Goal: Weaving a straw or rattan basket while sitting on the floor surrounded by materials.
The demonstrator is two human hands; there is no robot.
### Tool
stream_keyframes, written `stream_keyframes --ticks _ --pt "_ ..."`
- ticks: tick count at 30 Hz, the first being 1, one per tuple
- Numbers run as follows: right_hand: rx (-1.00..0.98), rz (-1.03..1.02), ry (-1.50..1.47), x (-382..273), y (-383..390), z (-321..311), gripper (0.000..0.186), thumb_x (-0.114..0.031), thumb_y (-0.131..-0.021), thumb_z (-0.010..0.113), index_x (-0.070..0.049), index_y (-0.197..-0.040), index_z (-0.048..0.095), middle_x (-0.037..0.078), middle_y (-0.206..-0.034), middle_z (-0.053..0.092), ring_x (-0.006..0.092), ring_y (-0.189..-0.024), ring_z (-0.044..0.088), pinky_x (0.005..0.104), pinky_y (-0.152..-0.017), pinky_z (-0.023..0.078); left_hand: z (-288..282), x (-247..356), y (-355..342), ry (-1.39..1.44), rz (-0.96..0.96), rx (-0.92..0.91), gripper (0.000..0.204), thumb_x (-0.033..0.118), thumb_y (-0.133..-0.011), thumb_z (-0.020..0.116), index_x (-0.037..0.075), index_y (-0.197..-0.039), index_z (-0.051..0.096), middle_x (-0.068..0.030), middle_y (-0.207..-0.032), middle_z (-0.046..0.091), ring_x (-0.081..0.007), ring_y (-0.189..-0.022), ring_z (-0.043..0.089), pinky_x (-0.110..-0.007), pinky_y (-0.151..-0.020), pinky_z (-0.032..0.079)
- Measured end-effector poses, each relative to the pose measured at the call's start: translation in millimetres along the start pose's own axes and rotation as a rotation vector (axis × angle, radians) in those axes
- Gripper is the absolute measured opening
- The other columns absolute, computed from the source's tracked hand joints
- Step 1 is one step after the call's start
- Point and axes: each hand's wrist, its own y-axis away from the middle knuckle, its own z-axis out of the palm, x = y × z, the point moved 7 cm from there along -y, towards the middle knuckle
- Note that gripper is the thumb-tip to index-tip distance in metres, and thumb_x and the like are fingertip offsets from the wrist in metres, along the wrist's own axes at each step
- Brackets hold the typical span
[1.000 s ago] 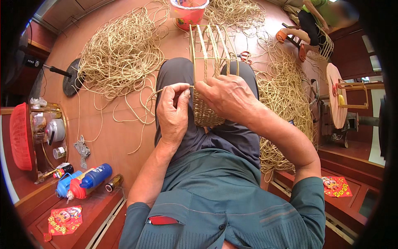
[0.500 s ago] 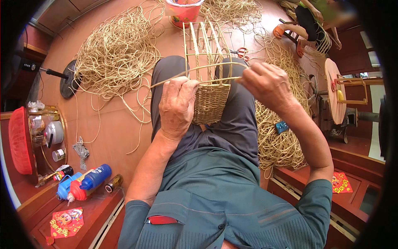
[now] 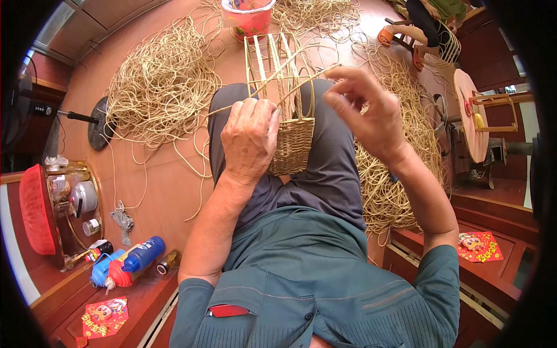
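My left hand (image 3: 249, 136) has its fingers closed on pale cord (image 3: 307, 81) at the left of a part-woven basket (image 3: 290, 148), which rests between my grey-trousered knees, its tall open frame of rods (image 3: 267, 55) pointing away from me. Two cord strands slant up and rightward from my grip across the frame. My right hand (image 3: 365, 110) is raised right of the basket, fingers bent but apart, slightly blurred, near one strand with nothing visibly held.
Large cord heaps (image 3: 162, 84) cover floor either side. A pink bucket (image 3: 249, 23) stands beyond the basket. A fan stand (image 3: 100, 130) and side table with red colander (image 3: 36, 209) are left, flasks (image 3: 133, 261) lower left, a round board (image 3: 467, 116) right, a seated person (image 3: 423, 26) upper right.
My left hand has shifted onto the basket's left edge. My right hand pulled cord out rightward, then opened away from it; the strands now slant upward to the right.
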Motion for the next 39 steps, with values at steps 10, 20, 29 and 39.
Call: stream_keyframes --ticks 10,20,29,39 --pt "-0.161 -0.07 0.071 0.1 3.5 79.2 0.07 -0.004 -0.101 0.062 -0.01 -0.166 0.038 0.025 -0.124 0.074 0.0455 -0.099 0.075 0.0531 -0.081 0.062 2.4 9.8 11.5 -0.037 -0.045 -0.137 0.009 0.011 -0.097 0.076 0.007 -0.105 0.077 -0.01 -0.096 0.062 -0.0322 -0.094 0.061 -0.044 -0.086 0.052" --pt "-0.145 0.053 -0.007 5.5 4.8 89.7 0.071 -0.002 -0.098 0.067 -0.006 -0.164 0.041 0.027 -0.121 0.074 0.0474 -0.101 0.074 0.053 -0.086 0.061 -1.0 8.0 14.3 -0.064 -0.037 -0.119 0.013 0.011 -0.093 0.079 0.012 -0.106 0.077 -0.0053 -0.101 0.063 -0.0284 -0.096 0.06 -0.043 -0.088 0.049" --pt "0.14 0.439 -0.536 56.6 62.7 65.9 0.028 -0.002 -0.101 0.077 -0.005 -0.127 0.066 0.0 -0.096 0.071 0.0043 -0.084 0.066 0.0242 -0.076 0.058 -3.6 23.6 18.4 -0.147 0.137 0.027 0.023 0.013 -0.095 0.082 0.014 -0.118 0.08 -0.0031 -0.111 0.069 -0.0255 -0.106 0.065 -0.041 -0.09 0.049" --pt "0.161 0.212 -0.351 59.7 37.0 50.8 0.023 -0.003 -0.094 0.084 -0.004 -0.116 0.075 0.005 -0.1 0.079 0.0116 -0.088 0.075 0.0298 -0.082 0.062 27.1 48.1 27.0 -0.247 0.239 -0.14 0.048 0.011 -0.093 0.069 0.007 -0.14 0.071 -0.0075 -0.124 0.069 -0.0279 -0.116 0.065 -0.044 -0.104 0.05"
